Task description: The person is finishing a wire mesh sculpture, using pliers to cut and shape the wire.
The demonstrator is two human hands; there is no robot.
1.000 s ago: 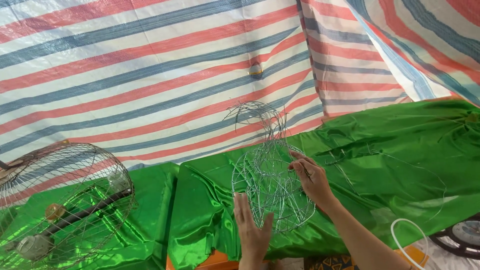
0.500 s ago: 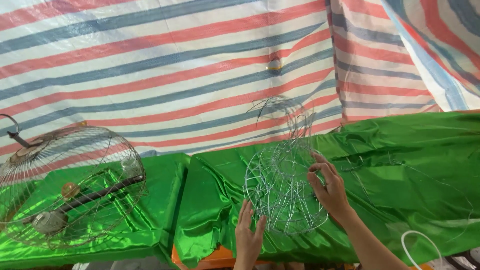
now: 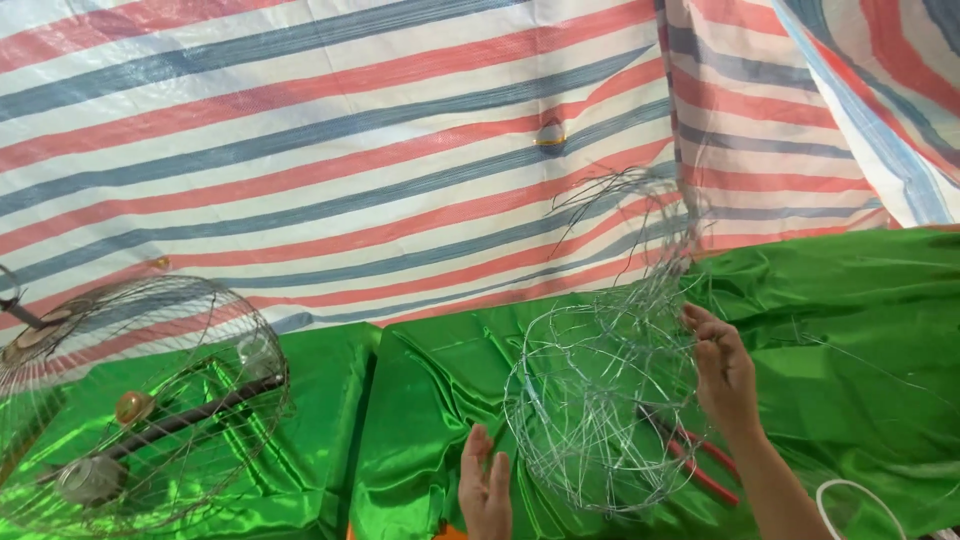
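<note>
Hands work a tangled silver wire ball on shiny green cloth. Right hand, at the ball's three o'clock, pinches its strands. Left hand, at seven o'clock, is flat and open, holding nothing. Wire fan cage sits far toward nine o'clock.

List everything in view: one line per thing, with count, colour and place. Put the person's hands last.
wire frame: one, silvery, round, standing on the table at centre, loose wire ends rising above it.
fan guard: one, dull metal wire dome, at left on the table.
pliers: one, red handles, lying behind the wire frame's right side.
green cloth: shiny, covers the table.
striped tarp: red, blue and white, hangs behind.
white ring: one, partly seen, bottom right.
left hand: one, open, at the frame's lower left edge.
right hand: one, fingers on the frame's right rim.
</note>
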